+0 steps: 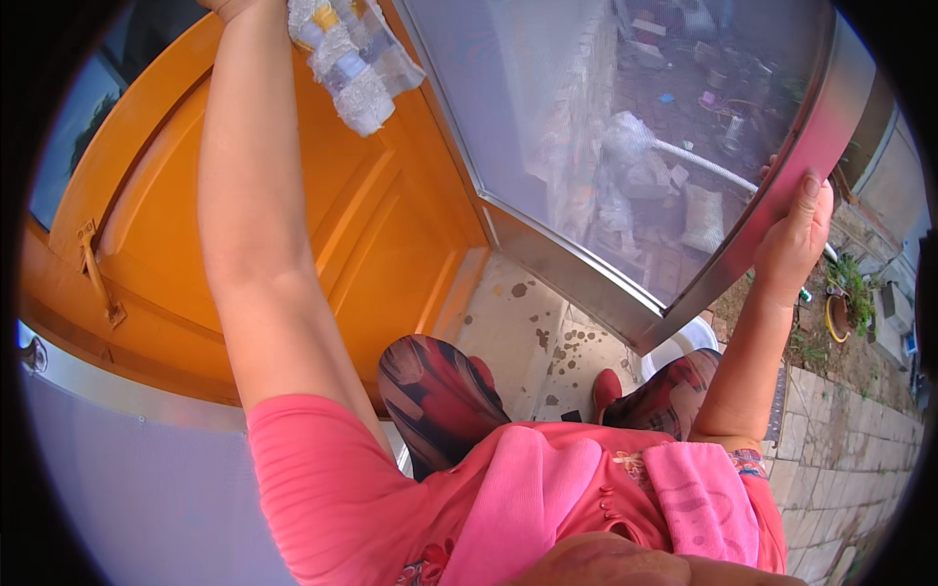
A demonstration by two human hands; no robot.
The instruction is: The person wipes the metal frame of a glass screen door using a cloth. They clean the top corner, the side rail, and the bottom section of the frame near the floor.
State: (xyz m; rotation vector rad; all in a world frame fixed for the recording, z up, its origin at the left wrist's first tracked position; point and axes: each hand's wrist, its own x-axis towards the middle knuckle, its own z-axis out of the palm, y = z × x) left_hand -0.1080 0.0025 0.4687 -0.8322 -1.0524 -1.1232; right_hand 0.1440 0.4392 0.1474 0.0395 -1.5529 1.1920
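My right hand grips the metal edge of a screen door, thumb on the near face and fingers wrapped behind. The mesh door stands swung outward. My left arm is raised along an orange panelled wooden door. At the upper edge my left hand is mostly cut off, so its fingers are hidden. Just right of it hangs a bundle of clear, crumpled plastic with bottle-like shapes; whether my hand touches it I cannot tell.
A pull handle is fixed to the orange door at left. Below is a water-spotted step, with a white bucket beside the screen door. Paving, plants and a planter lie at right. Sacks and a white hose show through the mesh.
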